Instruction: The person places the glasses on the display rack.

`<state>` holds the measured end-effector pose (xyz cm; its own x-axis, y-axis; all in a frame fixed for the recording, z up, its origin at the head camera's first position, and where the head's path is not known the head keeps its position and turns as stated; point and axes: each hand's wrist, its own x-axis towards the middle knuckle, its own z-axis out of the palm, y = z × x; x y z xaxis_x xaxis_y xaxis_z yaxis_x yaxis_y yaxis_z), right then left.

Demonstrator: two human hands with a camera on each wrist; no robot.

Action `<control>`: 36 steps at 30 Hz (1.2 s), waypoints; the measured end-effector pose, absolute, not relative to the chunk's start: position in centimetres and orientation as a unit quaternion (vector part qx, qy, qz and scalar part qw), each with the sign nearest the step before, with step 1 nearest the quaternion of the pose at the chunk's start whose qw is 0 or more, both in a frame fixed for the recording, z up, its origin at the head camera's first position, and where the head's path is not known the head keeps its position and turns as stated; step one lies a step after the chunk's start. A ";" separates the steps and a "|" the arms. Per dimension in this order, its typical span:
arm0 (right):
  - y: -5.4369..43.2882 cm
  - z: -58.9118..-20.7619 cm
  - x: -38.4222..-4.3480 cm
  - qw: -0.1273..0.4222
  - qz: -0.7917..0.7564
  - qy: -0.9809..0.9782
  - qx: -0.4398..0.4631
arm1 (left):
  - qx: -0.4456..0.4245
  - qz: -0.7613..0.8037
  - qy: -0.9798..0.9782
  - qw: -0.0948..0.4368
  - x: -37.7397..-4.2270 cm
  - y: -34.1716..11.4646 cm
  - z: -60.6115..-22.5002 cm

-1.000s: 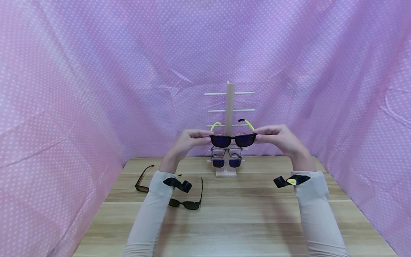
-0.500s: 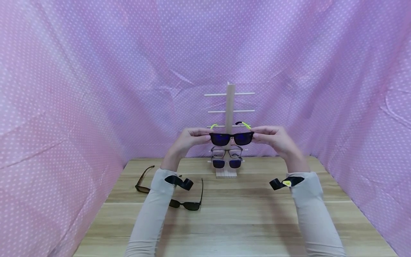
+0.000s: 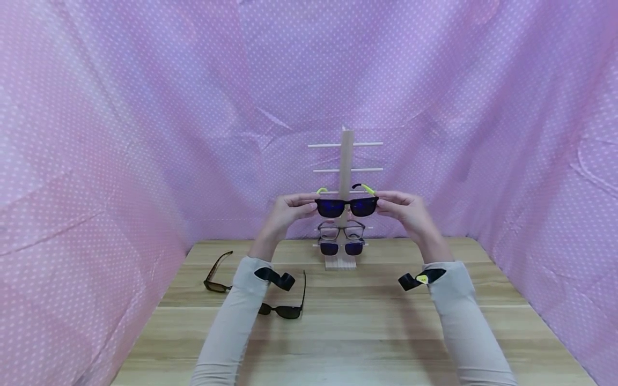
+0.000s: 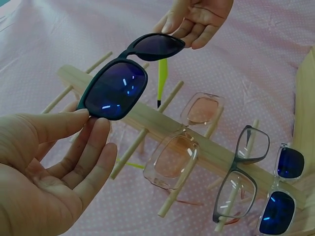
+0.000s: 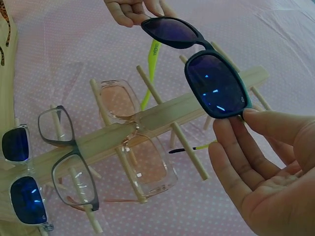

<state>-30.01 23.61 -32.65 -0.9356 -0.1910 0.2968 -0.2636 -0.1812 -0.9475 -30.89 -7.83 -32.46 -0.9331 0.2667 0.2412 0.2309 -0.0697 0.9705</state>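
Both hands hold a pair of black sunglasses [image 3: 346,207] with dark blue lenses and yellow-green temples, in front of a wooden display stand [image 3: 346,161]. My left hand [image 3: 288,213] pinches the left end of the frame between thumb and fingers. At the opposite end, my right hand [image 3: 404,212] grips the hinge corner the same way. The temples point back toward the stand, around its post. Lower pegs carry pink clear-framed glasses [image 4: 173,157], grey-framed glasses [image 4: 241,172] and clear-framed glasses with blue lenses [image 4: 280,211].
Black sunglasses [image 3: 288,312] lie on the wooden table [image 3: 367,332], partly behind the left forearm. Farther left are brown tortoiseshell sunglasses [image 3: 215,287]. White pegs [image 3: 368,143] stick out from the upper stand. A pink dotted curtain [image 3: 193,107] encloses the table.
The sunglasses have moved slightly back and left toward the stand, with the right hand shifting left. Both hands keep their hold.
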 end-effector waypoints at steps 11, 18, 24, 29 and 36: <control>22.8 -34.1 -30.9 0.056 0.755 -0.634 0.159 | 0.153 0.715 0.682 -0.028 -31.4 -6.8 -33.3; 22.2 -34.4 -31.5 0.086 0.758 -0.633 0.134 | 0.138 0.723 0.674 -0.067 -32.1 -6.2 -33.8; 21.5 -34.3 -32.0 0.093 0.743 -0.653 0.113 | 0.120 0.719 0.678 -0.095 -32.4 -6.1 -34.0; 21.2 -34.2 -32.3 0.103 0.737 -0.662 0.093 | 0.108 0.723 0.673 -0.110 -32.7 -5.8 -34.1; 21.0 -34.0 -32.6 0.107 0.730 -0.671 0.072 | 0.097 0.742 0.651 -0.132 -33.4 -5.1 -34.5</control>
